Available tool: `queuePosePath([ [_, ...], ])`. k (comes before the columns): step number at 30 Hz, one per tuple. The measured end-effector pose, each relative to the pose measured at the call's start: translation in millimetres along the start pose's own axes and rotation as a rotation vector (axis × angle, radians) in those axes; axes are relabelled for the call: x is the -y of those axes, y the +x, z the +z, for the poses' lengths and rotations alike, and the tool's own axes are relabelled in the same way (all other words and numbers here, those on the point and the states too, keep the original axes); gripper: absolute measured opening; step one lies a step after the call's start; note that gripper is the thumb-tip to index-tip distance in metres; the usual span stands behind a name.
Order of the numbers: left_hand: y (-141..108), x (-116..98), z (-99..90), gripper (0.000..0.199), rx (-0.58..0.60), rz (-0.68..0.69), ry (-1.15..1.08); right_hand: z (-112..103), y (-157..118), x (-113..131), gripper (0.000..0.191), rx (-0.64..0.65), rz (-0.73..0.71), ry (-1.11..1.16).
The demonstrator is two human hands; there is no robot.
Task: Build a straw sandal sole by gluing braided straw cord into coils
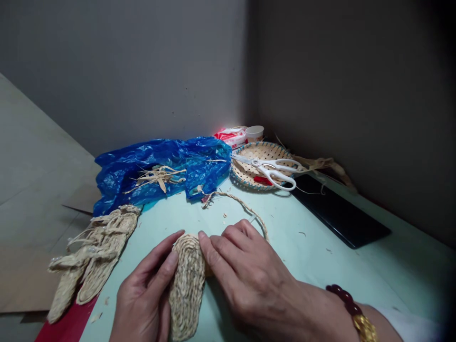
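A coiled, braided straw sole (187,289) stands tilted up toward me over the table, its rounded end at the top. My left hand (146,289) grips its left edge, thumb on the near face and fingers behind. At the upper right edge, my right hand (249,275) is closed, with a fingertip against the rim and the other fingers curled. A thin pale tip (252,218) pokes out beyond those curled fingers; what it belongs to is hidden. From behind the right hand a braided straw cord (242,203) curves back over the table.
Finished-looking straw sandals (107,256) lie at the left edge. Behind are a blue plastic bag (160,154) with straw scraps (160,178), a woven basket (245,178) with white-handled scissors (281,178), a paper cup (255,133) and a tissue pack (231,137). A black tablet-like slab (342,213) lies right.
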State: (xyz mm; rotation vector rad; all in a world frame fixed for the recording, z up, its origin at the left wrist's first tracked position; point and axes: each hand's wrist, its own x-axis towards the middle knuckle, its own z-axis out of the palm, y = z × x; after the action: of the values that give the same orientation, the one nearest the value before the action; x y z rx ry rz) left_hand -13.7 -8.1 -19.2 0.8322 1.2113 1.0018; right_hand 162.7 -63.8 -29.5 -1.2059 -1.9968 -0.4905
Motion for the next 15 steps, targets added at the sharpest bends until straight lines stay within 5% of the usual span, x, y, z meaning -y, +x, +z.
queuePosePath([
  [7, -0.7, -2.1, 6.6, 0.045, 0.067, 0.009, 0.015, -0.4, -0.9, 3.6, 0.031, 0.061, 0.031, 0.078],
  [15, 3.4, 2.1, 2.8, 0.034, 0.104, 0.144, 0.135, -4.4, 3.9, 7.9, 0.023, 0.405, 0.132, 0.333],
])
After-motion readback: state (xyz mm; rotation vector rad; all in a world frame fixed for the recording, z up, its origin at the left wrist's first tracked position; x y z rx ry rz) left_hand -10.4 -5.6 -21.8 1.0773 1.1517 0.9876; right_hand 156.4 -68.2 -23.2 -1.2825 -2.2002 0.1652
